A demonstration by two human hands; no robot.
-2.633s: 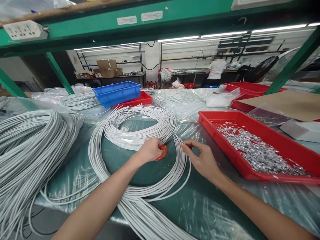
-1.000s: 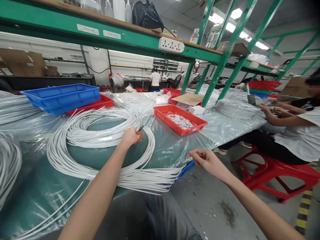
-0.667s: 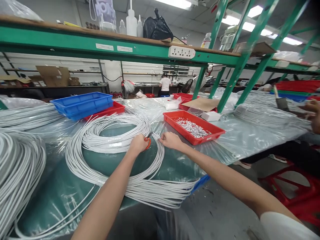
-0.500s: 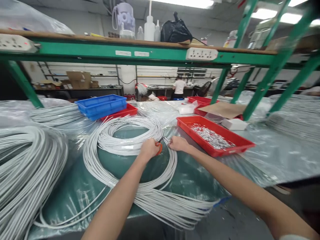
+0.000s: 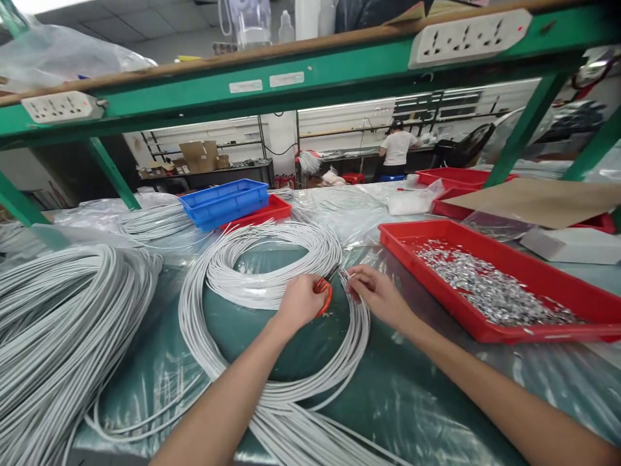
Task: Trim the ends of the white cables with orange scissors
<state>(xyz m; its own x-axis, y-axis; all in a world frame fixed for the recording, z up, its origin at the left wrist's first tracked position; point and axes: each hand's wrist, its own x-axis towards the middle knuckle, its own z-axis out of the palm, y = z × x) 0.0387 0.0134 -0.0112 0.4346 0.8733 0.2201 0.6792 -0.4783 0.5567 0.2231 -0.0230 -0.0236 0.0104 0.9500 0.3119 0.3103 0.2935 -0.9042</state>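
In the head view, my left hand (image 5: 301, 302) is closed round orange-handled scissors (image 5: 326, 299); their dark tips point up and right to the cable ends. My right hand (image 5: 376, 292) pinches the end of a white cable (image 5: 347, 277) just right of those tips. Both hands are over the right side of a large coil of white cables (image 5: 196, 323). A smaller coil (image 5: 252, 294) lies on its far part. Loose cable tails (image 5: 295, 430) fan out toward the front edge. My fingers partly hide the pinched end.
A red tray (image 5: 431, 294) with many small silvery metal pieces stands to the right. A thick cable bundle (image 5: 72, 343) lies left. Behind are a blue tray (image 5: 226, 206), a white box (image 5: 572, 246) and a green shelf beam (image 5: 339, 81). A person (image 5: 396, 152) is in the background.
The camera has moved closer and tilted, so the trays and coils look larger. My right hand's fingers have turned and spread a little, still at the cable end; the left keeps the scissors.
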